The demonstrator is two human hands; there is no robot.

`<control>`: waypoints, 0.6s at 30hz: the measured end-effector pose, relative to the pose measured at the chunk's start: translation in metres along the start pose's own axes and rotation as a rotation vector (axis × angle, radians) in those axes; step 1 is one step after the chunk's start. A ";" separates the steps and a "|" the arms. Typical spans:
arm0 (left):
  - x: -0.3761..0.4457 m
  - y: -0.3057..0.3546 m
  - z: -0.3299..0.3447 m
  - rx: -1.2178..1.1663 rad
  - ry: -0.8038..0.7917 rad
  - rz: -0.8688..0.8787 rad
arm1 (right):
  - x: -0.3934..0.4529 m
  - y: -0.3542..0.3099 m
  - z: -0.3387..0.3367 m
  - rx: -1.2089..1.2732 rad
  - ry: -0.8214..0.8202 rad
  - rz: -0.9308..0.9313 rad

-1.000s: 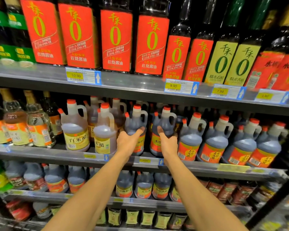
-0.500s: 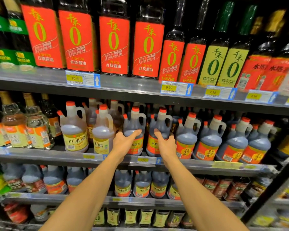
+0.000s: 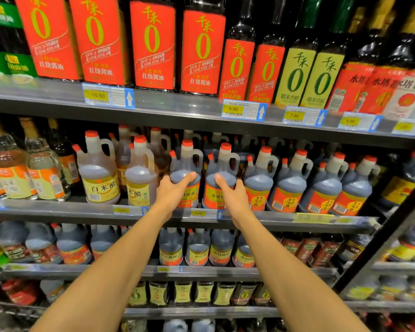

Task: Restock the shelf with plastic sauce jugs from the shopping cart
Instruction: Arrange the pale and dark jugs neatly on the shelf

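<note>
Grip: my left hand (image 3: 171, 190) is clasped on the left dark jug (image 3: 186, 174), thumb laid across its shoulder; my right hand (image 3: 233, 194) is clasped on the right dark jug (image 3: 219, 180) the same way, thumb reaching up and left over the dark liquid.
Arms: both bare forearms rise from the bottom corners of the frame and converge at centre, wrists crossing the lip of the middle shelf (image 3: 261, 222).
Jugs: the two held ones stand upright, side by side and touching or nearly so, at the centre of the frame on that shelf, red caps up, handles to the right.
Shelving: grey metal tiers fill the whole view; the top tier, across the upper frame, carries tall dark bottles with red labels (image 3: 151, 44), then olive-green ones at upper right.
Middle tier: a row of matching dark jugs (image 3: 321, 185) runs off to the right; pale vinegar jugs with yellow labels (image 3: 98, 173) stand to the left, with glass bottles at far left.
Lower tiers: more dark jugs (image 3: 197, 248) below centre.
Price tags: yellow-and-blue strips (image 3: 107, 95) on the shelf edges.
</note>
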State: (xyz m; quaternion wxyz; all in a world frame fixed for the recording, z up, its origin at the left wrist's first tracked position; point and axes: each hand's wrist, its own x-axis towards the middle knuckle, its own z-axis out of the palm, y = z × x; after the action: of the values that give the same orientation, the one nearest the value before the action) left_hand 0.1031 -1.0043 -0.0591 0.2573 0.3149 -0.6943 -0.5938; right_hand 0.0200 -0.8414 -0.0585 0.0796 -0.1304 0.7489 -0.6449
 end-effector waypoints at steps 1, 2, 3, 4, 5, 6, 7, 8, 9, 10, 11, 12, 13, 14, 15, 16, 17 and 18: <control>-0.001 0.000 0.000 -0.002 -0.003 0.004 | 0.000 0.000 0.000 0.000 0.002 -0.006; -0.001 0.000 0.000 -0.004 -0.006 0.005 | -0.001 0.000 0.000 0.000 0.002 -0.010; -0.002 0.000 0.000 -0.006 -0.008 0.005 | 0.000 0.000 0.000 0.000 0.004 -0.010; -0.002 -0.001 0.000 -0.007 -0.010 0.005 | 0.000 0.000 0.000 0.000 0.005 -0.008; -0.002 -0.001 -0.001 -0.009 -0.011 0.004 | 0.001 -0.001 0.000 -0.003 0.007 -0.006; -0.002 -0.001 -0.001 -0.009 -0.011 0.005 | 0.001 -0.001 0.001 -0.007 0.009 -0.005; -0.002 -0.001 -0.001 -0.008 -0.008 0.006 | 0.001 0.000 0.001 -0.010 0.011 -0.005; -0.002 -0.001 -0.002 -0.008 -0.006 0.006 | 0.001 0.000 0.001 -0.011 0.013 -0.003; -0.001 -0.001 -0.002 -0.007 -0.005 0.005 | 0.000 0.001 0.002 -0.011 0.014 0.000; -0.001 -0.001 -0.001 -0.007 -0.005 0.005 | 0.000 0.002 0.002 -0.010 0.015 0.001; -0.001 -0.002 -0.001 -0.008 -0.004 0.004 | 0.000 0.002 0.002 -0.010 0.016 -0.001; -0.001 -0.002 -0.001 -0.010 -0.003 0.004 | -0.001 0.002 0.003 -0.011 0.018 -0.004; -0.002 -0.002 0.000 -0.015 -0.003 0.003 | -0.001 0.003 0.003 -0.012 0.020 -0.006; -0.002 -0.003 0.000 -0.020 -0.004 0.003 | -0.001 0.003 0.004 -0.014 0.022 -0.007; -0.002 -0.003 0.000 -0.021 -0.008 0.004 | -0.001 0.003 0.004 -0.017 0.026 -0.008; -0.003 -0.003 -0.001 -0.018 -0.013 0.005 | -0.001 0.004 0.005 -0.020 0.029 -0.008; -0.003 -0.003 -0.001 -0.013 -0.017 0.006 | -0.001 0.004 0.005 -0.022 0.032 -0.009; -0.003 -0.003 -0.002 -0.010 -0.023 0.009 | -0.001 0.003 0.004 -0.024 0.035 -0.012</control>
State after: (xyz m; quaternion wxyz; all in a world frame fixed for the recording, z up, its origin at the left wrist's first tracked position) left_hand 0.1066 -1.0041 -0.0617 0.2537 0.3037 -0.6956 -0.5996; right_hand 0.0214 -0.8446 -0.0626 0.0610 -0.1243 0.7572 -0.6384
